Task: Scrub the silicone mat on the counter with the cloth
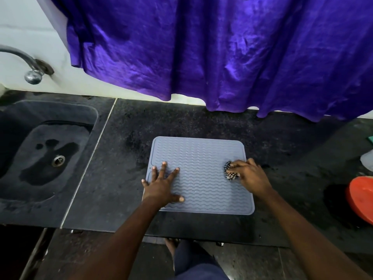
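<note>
A grey silicone mat (201,158) with wavy ridges lies flat on the dark stone counter (181,122). My left hand (163,184) rests palm down on the mat's near left part, fingers spread, holding nothing. My right hand (247,174) sits at the mat's right edge, closed on a bunched black-and-white checked cloth (230,172) that is pressed against the mat. Most of the cloth is hidden under my fingers.
A dark sink (46,150) with a wet basin and drain is set into the counter at the left, a metal tap (30,65) above it. A purple curtain (222,47) hangs over the counter's back edge. An orange bowl (361,199) stands at the far right.
</note>
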